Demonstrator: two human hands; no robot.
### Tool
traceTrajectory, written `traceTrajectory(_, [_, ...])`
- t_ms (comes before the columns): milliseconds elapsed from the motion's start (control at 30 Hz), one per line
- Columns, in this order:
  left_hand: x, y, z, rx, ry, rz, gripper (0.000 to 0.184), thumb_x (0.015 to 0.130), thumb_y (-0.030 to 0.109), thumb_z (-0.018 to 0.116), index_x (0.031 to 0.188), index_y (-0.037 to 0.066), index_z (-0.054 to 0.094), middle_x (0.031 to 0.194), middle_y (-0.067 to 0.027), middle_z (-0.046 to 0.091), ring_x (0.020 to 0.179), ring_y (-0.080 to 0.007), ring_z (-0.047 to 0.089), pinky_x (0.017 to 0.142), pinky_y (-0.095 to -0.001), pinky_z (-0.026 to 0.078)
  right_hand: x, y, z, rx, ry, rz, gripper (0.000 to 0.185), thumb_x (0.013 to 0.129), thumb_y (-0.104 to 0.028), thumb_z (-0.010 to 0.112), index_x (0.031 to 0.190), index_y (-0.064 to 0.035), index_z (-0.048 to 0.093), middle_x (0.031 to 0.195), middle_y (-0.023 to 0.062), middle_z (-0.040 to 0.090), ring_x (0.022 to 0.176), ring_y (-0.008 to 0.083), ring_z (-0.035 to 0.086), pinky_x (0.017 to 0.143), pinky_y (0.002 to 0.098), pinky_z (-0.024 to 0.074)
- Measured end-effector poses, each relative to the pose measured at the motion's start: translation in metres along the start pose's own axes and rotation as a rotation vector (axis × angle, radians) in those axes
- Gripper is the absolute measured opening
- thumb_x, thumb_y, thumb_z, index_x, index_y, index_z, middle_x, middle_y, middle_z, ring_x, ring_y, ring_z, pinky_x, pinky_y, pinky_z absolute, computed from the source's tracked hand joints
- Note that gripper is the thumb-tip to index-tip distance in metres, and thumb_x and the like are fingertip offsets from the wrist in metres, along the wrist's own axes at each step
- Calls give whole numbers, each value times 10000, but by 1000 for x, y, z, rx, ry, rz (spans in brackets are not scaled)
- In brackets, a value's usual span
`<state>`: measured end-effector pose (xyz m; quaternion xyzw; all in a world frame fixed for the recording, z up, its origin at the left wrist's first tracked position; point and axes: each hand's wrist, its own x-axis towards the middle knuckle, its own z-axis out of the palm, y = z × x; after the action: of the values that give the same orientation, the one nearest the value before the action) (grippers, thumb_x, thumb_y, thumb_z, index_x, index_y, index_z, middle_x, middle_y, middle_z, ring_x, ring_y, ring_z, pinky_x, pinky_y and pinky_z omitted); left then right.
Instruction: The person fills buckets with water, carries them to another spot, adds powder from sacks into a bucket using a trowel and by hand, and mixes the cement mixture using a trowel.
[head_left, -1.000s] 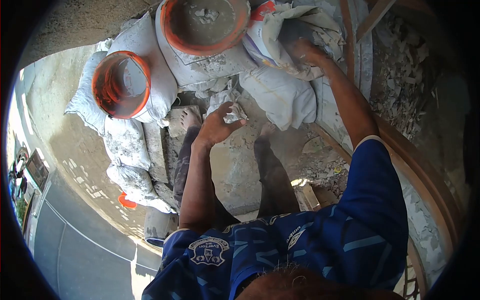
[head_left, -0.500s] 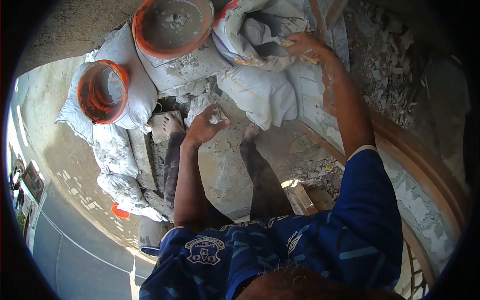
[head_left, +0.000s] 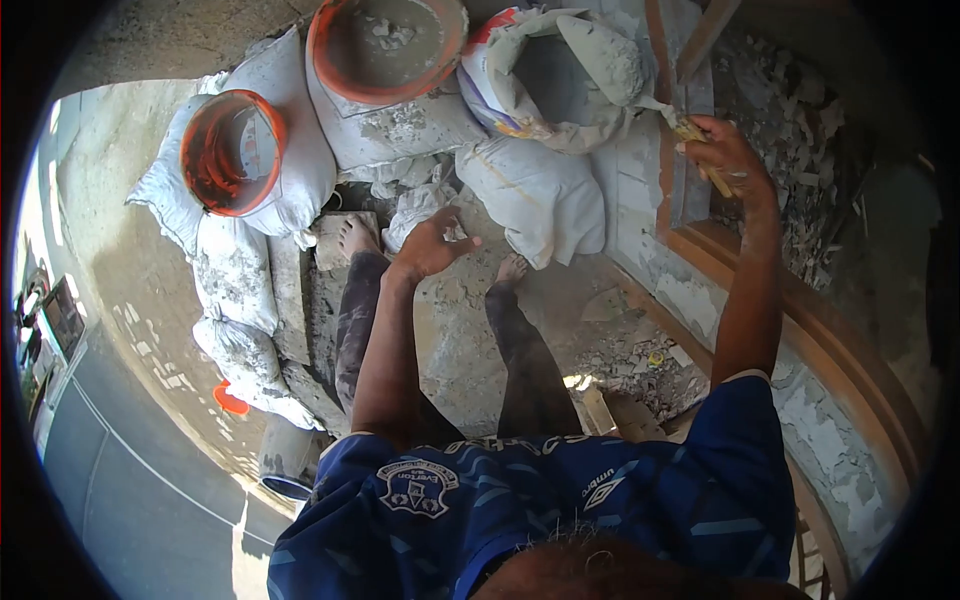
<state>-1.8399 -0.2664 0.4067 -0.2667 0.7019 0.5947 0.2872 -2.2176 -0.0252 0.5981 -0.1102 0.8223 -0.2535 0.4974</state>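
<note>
I take the open bag (head_left: 490, 85) as my landmark: on the wearer's side of it, my head camera looks down on a rough, dusty concrete floor (head_left: 455, 340), two bare feet set on it and on a block. Rubble (head_left: 790, 150) lies to the right of the bag, past brown wooden framing (head_left: 800, 310); well off to its lower left I see grey paving (head_left: 120, 470) in daylight. Just left of the bag, a large orange tub (head_left: 370, 93) of wet grey mix rests on a sack; farther left stands a smaller orange bucket (head_left: 205, 165). The trowel (head_left: 665, 108) is at the bag's right rim, its long axis slanting, blade end aimed up and left over the bag's mouth and heaped with grey powder (head_left: 605, 60), yellowish handle running down and right. The right hand (head_left: 730, 158), right of the bag, has its fingers wrapped around that handle. Below and left of the bag, the left hand (head_left: 430, 248) is empty, fingers spread and thumb apart, near a crumpled white wrapper (head_left: 405, 205); whether they touch, I can't tell.
</note>
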Motion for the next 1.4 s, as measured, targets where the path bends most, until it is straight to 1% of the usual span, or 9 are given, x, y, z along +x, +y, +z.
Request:
traceTrajectory(267, [-5, 2, -22, -3, -12, 11, 885, 755, 541, 764, 1403, 15, 468, 1257, -257, 610, 1181, -368, 599, 1008, -396, 465, 93, -121, 87, -211, 56, -172, 407, 947, -369, 609, 1090, 8, 662, 712, -13, 550, 557, 46, 507, 463, 225, 413])
traceTrajectory(400, [-10, 1, -35, -46, -11, -6, 890, 757, 540, 764, 1414, 24, 456, 1269, -243, 610, 1192, -367, 592, 1017, -393, 461, 172, -151, 163, -825, 402, -652, 375, 885, -325, 617, 1025, 17, 680, 806, 143, 684, 721, 277, 675, 654, 428, 525])
traceTrajectory(500, [-13, 0, -43, -82, -27, -32, 885, 761, 548, 767, 1418, 48, 448, 1294, -221, 596, 1228, -354, 565, 1038, -406, 449, 188, -173, 206, -1036, 510, -615, 279, 855, -263, 620, 976, -24, 699, 870, 197, 690, 814, 366, 680, 749, 482, 521])
traceTrajectory(667, [-18, -2, -51, -117, -21, -35, 906, 760, 559, 775, 1430, 57, 429, 1314, -206, 585, 1256, -345, 544, 1054, -418, 440, 179, -181, 211, -1105, 742, -825, 210, 815, -217, 629, 961, -80, 692, 843, 215, 666, 816, 390, 674, 749, 489, 524])
traceTrajectory(933, [-12, 5, -43, -81, -19, -2, 902, 756, 575, 747, 1416, 36, 451, 1279, -242, 603, 1201, -374, 583, 1024, -408, 451, 107, -141, 157, -537, 625, -534, 408, 858, -299, 656, 1214, -100, 663, 883, 159, 700, 765, 311, 676, 699, 422, 517])
traceTrajectory(1067, [-7, -4, -37, -105, 5, 28, 888, 769, 526, 769, 1409, 0, 452, 1285, -243, 601, 1197, -362, 586, 1006, -400, 465, 1, -119, 86, -31, 293, -31, 338, 943, -248, 628, 1179, -6, 649, 770, -32, 564, 652, 25, 481, 545, 203, 387])
traceTrajectory(1200, [-4, -6, -40, -74, 20, 31, 864, 774, 516, 772, 1410, 22, 458, 1276, -227, 614, 1207, -355, 579, 1002, -410, 468, -39, -96, 50, -300, 241, 259, 284, 935, -203, 616, 1134, -7, 661, 773, 24, 614, 648, 106, 555, 565, 263, 427])
traceTrajectory(1267, [-2, -1, -43, -63, 6, 29, 855, 774, 516, 772, 1409, 34, 463, 1276, -226, 614, 1203, -354, 581, 997, -411, 469, -1, -77, 61, -937, 202, -20, 335, 884, -260, 603, 1045, 18, 700, 873, 187, 697, 755, 320, 683, 658, 431, 520])
traceTrajectory(1400, [2, 0, -42, -65, 1, 27, 843, 770, 518, 774, 1405, 53, 472, 1273, -226, 616, 1199, -352, 583, 984, -411, 472, 156, -25, 96, -1241, 187, -104, 249, 872, -200, 577, 998, -70, 748, 1063, 161, 711, 948, 356, 693, 730, 481, 550])
